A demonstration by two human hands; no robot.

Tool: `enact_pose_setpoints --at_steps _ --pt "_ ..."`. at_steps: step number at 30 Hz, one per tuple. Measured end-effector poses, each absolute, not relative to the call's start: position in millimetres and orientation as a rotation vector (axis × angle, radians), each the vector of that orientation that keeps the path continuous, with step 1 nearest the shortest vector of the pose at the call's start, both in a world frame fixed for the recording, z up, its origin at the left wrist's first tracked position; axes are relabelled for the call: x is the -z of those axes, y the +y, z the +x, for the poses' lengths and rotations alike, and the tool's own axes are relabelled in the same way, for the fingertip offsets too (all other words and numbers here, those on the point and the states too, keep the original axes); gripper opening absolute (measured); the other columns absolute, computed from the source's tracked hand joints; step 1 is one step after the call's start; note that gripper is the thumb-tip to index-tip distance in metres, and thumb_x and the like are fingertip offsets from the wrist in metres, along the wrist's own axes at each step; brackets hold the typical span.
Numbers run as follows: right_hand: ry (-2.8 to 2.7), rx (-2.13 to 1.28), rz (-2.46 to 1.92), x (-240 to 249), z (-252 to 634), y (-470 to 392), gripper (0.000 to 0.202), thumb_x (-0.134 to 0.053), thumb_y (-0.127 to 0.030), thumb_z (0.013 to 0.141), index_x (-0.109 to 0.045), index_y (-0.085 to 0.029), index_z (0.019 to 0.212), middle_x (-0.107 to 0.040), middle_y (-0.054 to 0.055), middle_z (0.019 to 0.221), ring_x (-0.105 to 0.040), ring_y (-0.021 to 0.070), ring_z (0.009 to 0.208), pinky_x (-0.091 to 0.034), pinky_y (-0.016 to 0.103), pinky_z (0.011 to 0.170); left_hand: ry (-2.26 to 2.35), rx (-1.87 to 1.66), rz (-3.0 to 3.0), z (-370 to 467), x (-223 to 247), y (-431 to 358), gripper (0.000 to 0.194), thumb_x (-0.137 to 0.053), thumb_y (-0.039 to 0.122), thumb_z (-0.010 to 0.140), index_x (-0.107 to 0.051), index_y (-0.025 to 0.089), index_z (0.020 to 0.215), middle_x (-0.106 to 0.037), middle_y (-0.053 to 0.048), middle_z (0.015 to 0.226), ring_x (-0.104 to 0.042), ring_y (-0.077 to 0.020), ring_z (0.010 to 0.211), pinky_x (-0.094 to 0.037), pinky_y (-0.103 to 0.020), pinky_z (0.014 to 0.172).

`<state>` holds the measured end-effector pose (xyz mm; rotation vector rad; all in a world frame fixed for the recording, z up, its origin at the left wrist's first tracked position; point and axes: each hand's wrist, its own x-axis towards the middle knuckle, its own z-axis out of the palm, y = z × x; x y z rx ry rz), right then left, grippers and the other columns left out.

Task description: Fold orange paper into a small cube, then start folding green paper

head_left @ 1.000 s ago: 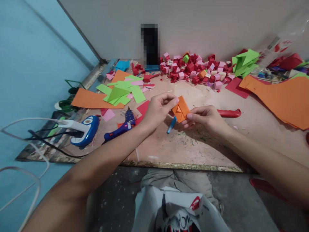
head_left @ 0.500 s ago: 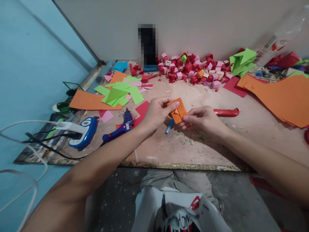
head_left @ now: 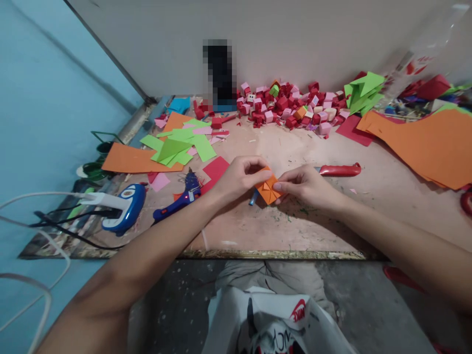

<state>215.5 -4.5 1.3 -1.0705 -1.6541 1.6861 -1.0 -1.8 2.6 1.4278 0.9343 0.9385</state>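
Observation:
A small folded orange paper piece (head_left: 268, 191) is held between both hands above the middle of the table. My left hand (head_left: 248, 176) pinches its upper left side, thumb on top. At its right edge, my right hand (head_left: 299, 186) grips it between thumb and fingers. The fingers under the paper are partly hidden. A blue pen-like item (head_left: 252, 197) lies just left of the paper, partly covered. To the right of my right hand rests a red-handled knife (head_left: 339, 170), its blade mostly hidden.
A blue glue gun (head_left: 186, 194) and a blue-white power adapter (head_left: 125, 209) with cables lie left. Green strips (head_left: 177, 147) are behind them. Red and pink paper cubes (head_left: 283, 105) line the back wall. Orange sheets (head_left: 424, 147) and a clear bottle (head_left: 416, 64) are right.
The orange paper has turned and moved slightly lower, with both hands still on it. My right hand's fingers have shifted inward along its edge. The whole view has shifted a little.

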Motion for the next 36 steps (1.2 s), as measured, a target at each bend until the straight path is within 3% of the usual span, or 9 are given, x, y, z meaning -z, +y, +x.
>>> enact_pose_setpoints --at_steps 5,13,20,36 --pt "-1.74 -1.72 -1.074 4 218 -3 0.03 -0.083 -0.049 0.09 -0.085 -0.019 0.088 -0.081 0.006 0.077 -0.078 0.0205 0.068 -0.062 0.029 0.062 0.975 -0.805 1.469 1 -1 -3 0.025 -0.088 0.04 0.08 -0.08 0.016 0.079 -0.073 -0.005 0.075 -0.066 -0.0138 0.065 -0.051 -0.024 0.059" --pt "-1.777 -1.575 -1.074 -7 220 -2 0.036 -0.081 -0.049 0.092 -0.077 -0.019 0.073 -0.075 0.004 0.068 -0.076 0.0208 0.064 -0.058 0.03 0.061 1.006 -0.916 1.356 -3 3 4 0.026 -0.089 0.042 0.079 -0.083 0.016 0.076 -0.075 -0.005 0.073 -0.064 -0.013 0.061 -0.048 -0.024 0.056" --pt "-1.786 -1.533 -1.146 -14 224 4 0.034 -0.078 -0.049 0.093 -0.079 -0.019 0.078 -0.079 0.008 0.069 -0.071 0.019 0.06 -0.051 0.028 0.054 1.046 -0.978 1.256 -7 3 9 0.028 -0.091 0.043 0.077 -0.084 0.016 0.079 -0.076 -0.006 0.076 -0.066 -0.0148 0.064 -0.048 -0.025 0.057" --pt "-1.696 -1.672 -1.047 -8 232 16 0.04 -0.088 -0.06 0.083 -0.085 -0.02 0.084 -0.083 0.01 0.079 -0.078 0.0236 0.072 -0.062 0.035 0.071 1.054 -1.002 1.165 -5 1 9 0.034 -0.094 0.046 0.07 -0.083 0.015 0.078 -0.076 -0.006 0.075 -0.063 -0.0133 0.064 -0.046 -0.025 0.059"
